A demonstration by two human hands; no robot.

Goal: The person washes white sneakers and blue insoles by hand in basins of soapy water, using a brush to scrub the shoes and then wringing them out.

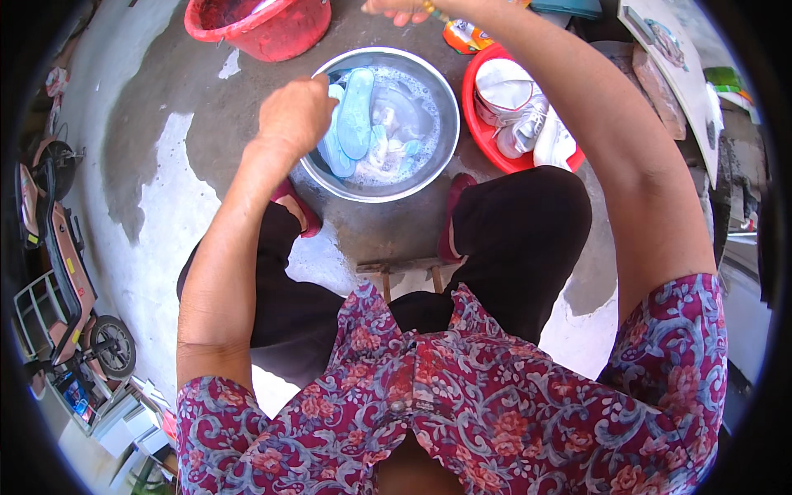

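Observation:
A round metal basin [450, 133] of sudsy water stands on the floor before me. Pale blue insoles [356, 114] lie at its left side, and whitish and light blue items [388, 148] sit in the suds. My left hand [297, 111] is at the basin's left rim, fingers curled by the insoles; whether it grips one is hidden. Stretched beyond the basin, my right hand [405, 11] is cut by the top edge, with its fingers apart and a beaded bracelet at the wrist. The red basin [473, 133] at the right holds white shoes [526, 127].
A red tub [278, 34] stands at the upper left, and an orange packet [464, 36] lies behind the red basin. Wet patches mark the concrete floor [148, 124]. A pink electric scooter [74, 278] is at the far left. A wooden stool [396, 269] is beneath me.

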